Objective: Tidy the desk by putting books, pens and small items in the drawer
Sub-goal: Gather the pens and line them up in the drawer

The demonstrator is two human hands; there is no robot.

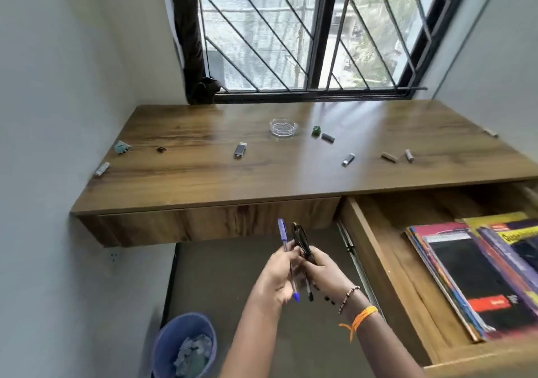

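Both forearms are bare, with no sleeves showing. The right wrist carries a beaded bracelet [348, 298] of small dark and pale beads, and just behind it an orange thread band [362, 316] whose loose knotted ends hang off.

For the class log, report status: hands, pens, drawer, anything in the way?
Left hand and right hand both gripping pens below the desk edge. Drawer open, books inside. Nothing in the way.
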